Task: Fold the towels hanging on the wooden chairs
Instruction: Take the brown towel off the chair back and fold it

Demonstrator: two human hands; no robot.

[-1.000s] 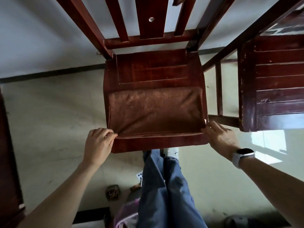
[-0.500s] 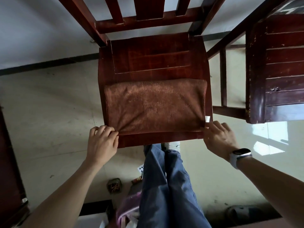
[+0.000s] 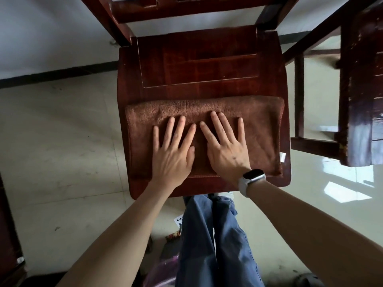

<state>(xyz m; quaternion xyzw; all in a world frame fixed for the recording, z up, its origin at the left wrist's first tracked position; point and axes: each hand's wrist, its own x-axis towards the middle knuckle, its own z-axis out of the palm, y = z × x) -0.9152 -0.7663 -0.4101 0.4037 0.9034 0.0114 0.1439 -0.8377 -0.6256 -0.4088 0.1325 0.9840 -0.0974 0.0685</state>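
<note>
Chair (image 3: pixel 199 65), wooden, dark red: seat carries the load. Towel (image 3: pixel 259 129), brown, folded flat across seat's 6 o'clock half; likely soft, light, limp, so take hold at corners. Hands: left hand (image 3: pixel 172 154) and right hand (image 3: pixel 226 150) side by side, fingers straight, pressing towel's middle.

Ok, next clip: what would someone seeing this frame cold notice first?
Two bare hands, the left hand and the right hand, lie flat side by side with fingers spread on a folded brown towel. The towel covers the near half of the dark red wooden chair seat in the middle of the view. A pale-banded smartwatch on the right wrist also stands out, and a second wooden chair stands at the right edge.
</note>
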